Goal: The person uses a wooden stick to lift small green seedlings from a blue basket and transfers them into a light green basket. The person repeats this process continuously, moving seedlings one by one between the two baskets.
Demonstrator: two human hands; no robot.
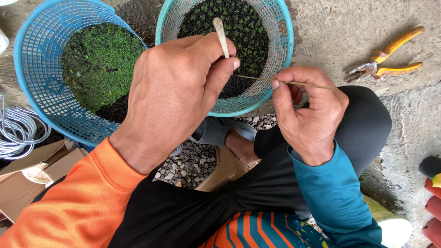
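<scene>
At the far left lies a coil of white wire point(16, 131), beside cardboard point(32, 167). A blue basket point(32, 78) of green moss tilts next to it. The left hand point(172, 96) (orange sleeve) is closed, thumb and forefinger pinching a pale flat stick point(221, 34) that stands upright above the teal basket point(280, 41) of darker plant bits. The right hand point(308, 112), in a teal sleeve, is curled shut around a thin skewer point(285, 82) held level, its tip reaching toward the left thumb. Orange-handled pliers point(386, 62) lie on the concrete at far right.
</scene>
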